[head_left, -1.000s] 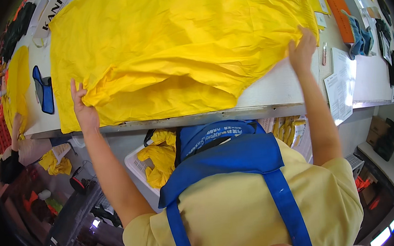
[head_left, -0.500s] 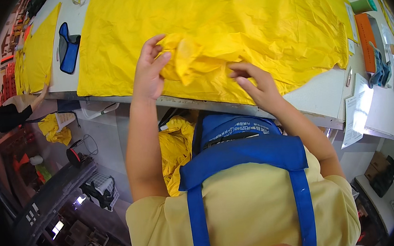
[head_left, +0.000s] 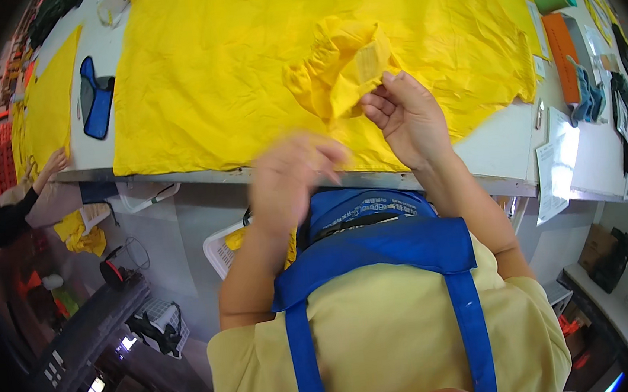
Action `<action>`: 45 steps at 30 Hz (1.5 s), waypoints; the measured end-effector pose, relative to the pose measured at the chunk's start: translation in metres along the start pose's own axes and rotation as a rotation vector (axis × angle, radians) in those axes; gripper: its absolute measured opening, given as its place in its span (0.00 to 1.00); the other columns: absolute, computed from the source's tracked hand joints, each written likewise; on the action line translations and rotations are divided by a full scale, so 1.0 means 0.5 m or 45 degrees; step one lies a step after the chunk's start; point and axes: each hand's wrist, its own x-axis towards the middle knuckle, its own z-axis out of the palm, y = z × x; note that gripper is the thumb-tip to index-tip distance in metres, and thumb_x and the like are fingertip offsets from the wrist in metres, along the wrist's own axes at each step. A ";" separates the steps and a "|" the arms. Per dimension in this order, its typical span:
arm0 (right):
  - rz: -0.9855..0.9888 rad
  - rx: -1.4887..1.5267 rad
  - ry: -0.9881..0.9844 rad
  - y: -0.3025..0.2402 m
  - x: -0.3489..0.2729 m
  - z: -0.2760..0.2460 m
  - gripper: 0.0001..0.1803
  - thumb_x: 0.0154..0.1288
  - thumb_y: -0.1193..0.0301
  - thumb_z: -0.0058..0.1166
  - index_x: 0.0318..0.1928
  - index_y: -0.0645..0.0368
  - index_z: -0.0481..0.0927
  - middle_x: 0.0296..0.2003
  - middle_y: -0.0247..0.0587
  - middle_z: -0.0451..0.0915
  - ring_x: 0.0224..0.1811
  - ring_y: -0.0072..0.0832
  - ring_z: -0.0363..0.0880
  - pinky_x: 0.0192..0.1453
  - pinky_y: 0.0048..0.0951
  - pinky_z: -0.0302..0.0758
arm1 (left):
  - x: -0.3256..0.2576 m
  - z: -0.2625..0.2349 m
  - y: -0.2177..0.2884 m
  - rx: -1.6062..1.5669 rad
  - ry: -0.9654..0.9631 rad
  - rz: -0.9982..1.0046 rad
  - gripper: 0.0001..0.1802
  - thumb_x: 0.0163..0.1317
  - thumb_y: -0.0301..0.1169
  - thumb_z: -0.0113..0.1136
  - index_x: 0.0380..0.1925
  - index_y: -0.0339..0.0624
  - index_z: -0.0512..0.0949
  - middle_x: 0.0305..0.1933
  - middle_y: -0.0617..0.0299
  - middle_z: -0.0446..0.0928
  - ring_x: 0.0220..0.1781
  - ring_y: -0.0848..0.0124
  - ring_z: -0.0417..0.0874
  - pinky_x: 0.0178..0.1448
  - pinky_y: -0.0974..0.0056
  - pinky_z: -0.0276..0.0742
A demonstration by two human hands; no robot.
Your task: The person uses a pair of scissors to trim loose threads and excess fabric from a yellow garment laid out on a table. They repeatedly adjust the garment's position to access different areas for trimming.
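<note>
The right hand's fingers (head_left: 383,89) pinch a bunched fold (head_left: 340,70) of the yellow fabric (head_left: 242,60) and lift it off the sheet, where half a second ago both hands pressed on that bunch. The left hand (head_left: 294,179) has let go and pulled back over the table edge (head_left: 178,179), blurred, so its fingers cannot be read; the gathering now looks like one-handed work

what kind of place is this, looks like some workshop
Most likely a garment or sewing workshop. A large yellow fabric sheet lies spread over a long white worktable, the right hand pinches a bunched fold of it, more yellow pieces fill a white basket below, and another person works at the left.
</note>
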 end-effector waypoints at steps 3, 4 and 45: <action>-0.048 0.001 -0.096 0.000 0.009 -0.024 0.05 0.64 0.71 0.52 0.34 0.59 0.74 0.29 0.37 0.78 0.32 0.26 0.77 0.38 0.26 0.74 | 0.041 0.088 -0.041 -0.178 0.260 -0.207 0.19 0.67 0.36 0.49 0.51 0.33 0.69 0.50 0.53 0.75 0.49 0.63 0.77 0.46 0.64 0.76; -0.082 -0.043 -0.137 0.004 0.013 -0.039 0.05 0.63 0.72 0.53 0.32 0.59 0.75 0.29 0.35 0.78 0.33 0.24 0.76 0.37 0.25 0.71 | 0.062 0.105 -0.066 -0.277 0.461 -0.093 0.19 0.67 0.36 0.50 0.51 0.33 0.69 0.49 0.53 0.76 0.48 0.62 0.78 0.45 0.63 0.77; -1.461 -1.870 -0.034 -0.187 -0.043 -0.169 0.27 0.46 0.75 0.67 0.52 0.55 0.80 0.28 0.37 0.71 0.27 0.29 0.69 0.30 0.27 0.68 | 0.226 0.202 -0.043 -0.694 0.396 -0.325 0.18 0.68 0.37 0.51 0.45 0.31 0.75 0.47 0.50 0.79 0.50 0.61 0.81 0.59 0.56 0.74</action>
